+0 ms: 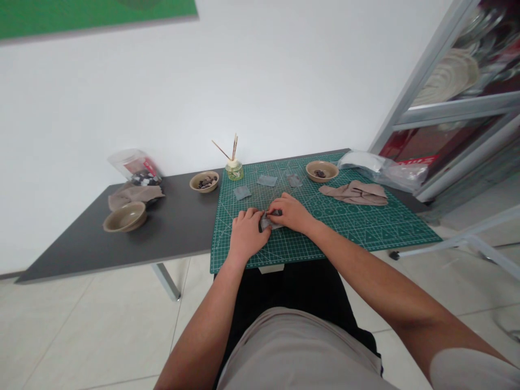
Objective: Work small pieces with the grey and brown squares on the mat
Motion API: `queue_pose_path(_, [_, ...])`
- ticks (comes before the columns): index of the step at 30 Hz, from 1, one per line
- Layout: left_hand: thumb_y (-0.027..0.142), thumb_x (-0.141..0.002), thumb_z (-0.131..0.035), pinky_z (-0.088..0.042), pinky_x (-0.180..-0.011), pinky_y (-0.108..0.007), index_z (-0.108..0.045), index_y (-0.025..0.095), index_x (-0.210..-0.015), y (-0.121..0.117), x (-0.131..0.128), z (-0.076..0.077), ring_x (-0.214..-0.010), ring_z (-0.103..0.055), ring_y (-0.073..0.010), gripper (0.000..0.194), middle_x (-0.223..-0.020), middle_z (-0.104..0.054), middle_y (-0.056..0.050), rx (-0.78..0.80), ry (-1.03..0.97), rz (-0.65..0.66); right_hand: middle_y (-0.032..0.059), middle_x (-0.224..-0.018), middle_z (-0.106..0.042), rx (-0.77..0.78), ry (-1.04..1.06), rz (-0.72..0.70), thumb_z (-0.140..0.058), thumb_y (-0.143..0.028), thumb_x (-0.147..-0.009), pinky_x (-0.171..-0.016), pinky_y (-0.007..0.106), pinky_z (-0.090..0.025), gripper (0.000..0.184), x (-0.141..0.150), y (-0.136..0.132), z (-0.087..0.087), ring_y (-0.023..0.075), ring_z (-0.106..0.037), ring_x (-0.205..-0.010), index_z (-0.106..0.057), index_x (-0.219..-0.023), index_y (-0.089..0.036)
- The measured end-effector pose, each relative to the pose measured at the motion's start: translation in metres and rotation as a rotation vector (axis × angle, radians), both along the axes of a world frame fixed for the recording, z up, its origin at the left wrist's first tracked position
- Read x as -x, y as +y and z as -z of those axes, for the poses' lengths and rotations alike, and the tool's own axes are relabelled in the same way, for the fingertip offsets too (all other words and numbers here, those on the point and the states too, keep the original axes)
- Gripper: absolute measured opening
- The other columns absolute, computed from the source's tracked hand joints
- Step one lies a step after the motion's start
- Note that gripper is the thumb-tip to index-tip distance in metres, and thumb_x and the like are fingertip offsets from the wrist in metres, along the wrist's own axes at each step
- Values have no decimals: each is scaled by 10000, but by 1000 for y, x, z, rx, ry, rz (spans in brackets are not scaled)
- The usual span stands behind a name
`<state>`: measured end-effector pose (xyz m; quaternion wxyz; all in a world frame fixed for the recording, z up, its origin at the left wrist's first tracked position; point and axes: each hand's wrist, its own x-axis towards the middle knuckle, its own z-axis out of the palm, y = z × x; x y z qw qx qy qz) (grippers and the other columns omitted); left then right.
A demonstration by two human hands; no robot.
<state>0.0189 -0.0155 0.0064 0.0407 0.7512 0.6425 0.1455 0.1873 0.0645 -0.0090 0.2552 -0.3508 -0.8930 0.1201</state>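
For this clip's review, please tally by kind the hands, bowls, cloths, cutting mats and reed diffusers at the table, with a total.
Hands: 2
Bowls: 3
Cloths: 2
Mat: 1
Diffuser: 1
Total: 9

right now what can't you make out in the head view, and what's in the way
All in the head view:
Grey piece: mostly covered by the left hand and right hand; its full shape is hidden.
Dark bits in the right bowl: too small to identify.
Red print on the clear bag: too blurred to read.
Green panel: cut off by the top edge.
Cabinet: cut off by the right edge, contents blurred.
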Motion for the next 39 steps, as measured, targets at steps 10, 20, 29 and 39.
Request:
queue_pose_path(10, [402, -875, -564, -415, -944, -432, -599, 262, -1240, 1, 1, 2, -1131, -496, -282, 393, -1259, -587, -69, -26, 16, 9, 26, -900, -708, -19, -20, -114, -652, -246, -868, -867, 357, -367, 68, -1, -2, 0, 191, -540, -830, -692, -831, -204])
queue_pose_path(20, [408, -879, -558, -422, -935, -435, -602, 274, -1239, 1, 0, 0, -1130, -496, -279, 386, -1259, -590, -59, -6, 23, -3, 16, -916, -709, -22, -21, -170, -643, -230, -871, -853, 353, -365, 89, -4, -3, -1, 182, -547, -817, -681, -792, -214])
queue_pose_path(29, [397, -876, -558, -425, -922, -433, -611, 262, -1227, 1, 0, 2, -1111, -503, -283, 380, -1238, -592, -70, -26, 19, 3, 24, -838, -691, -51, -13, -101, -680, -216, -822, -853, 352, -387, 102, -3, -3, 1, 195, -539, -811, -655, -724, -207])
queue_pose_path(39, [396, -880, -549, -426, -915, -434, -616, 248, -1231, 1, 0, 2, -1109, -503, -283, 387, -1247, -603, -66, -45, 21, 8, 35, -812, -658, -87, -19, -21, -699, -232, -811, -837, 350, -393, 122, -2, -3, 5, 203, -516, -821, -645, -708, -196])
